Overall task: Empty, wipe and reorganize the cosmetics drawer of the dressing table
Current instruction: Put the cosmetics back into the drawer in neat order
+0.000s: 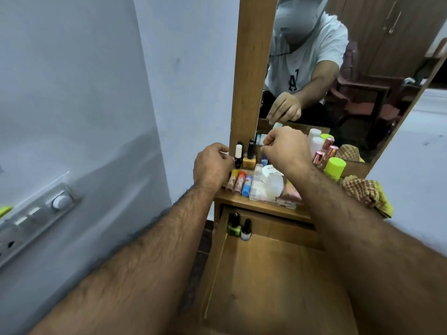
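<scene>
The drawer (278,274) of the dressing table stands pulled out. It holds only a green nail polish bottle (234,227) and a white one (246,232) in its back left corner. On the tabletop (261,205) above, my left hand (212,165) curls its fingers round the base of a dark nail polish bottle with a white cap (238,154). Beside it stands a yellow bottle with a black cap (250,155). My right hand (285,147) hovers over the tabletop with its fingers curled. Whether they pinch anything is hidden.
Three lip balm tubes (240,181) lie next to a clear plastic box (271,187). Pink-capped bottles (319,157), a green-capped can (335,166) and a checked cloth (360,189) sit to the right. The mirror (338,68) rises behind. A switch panel (36,213) is on the left wall.
</scene>
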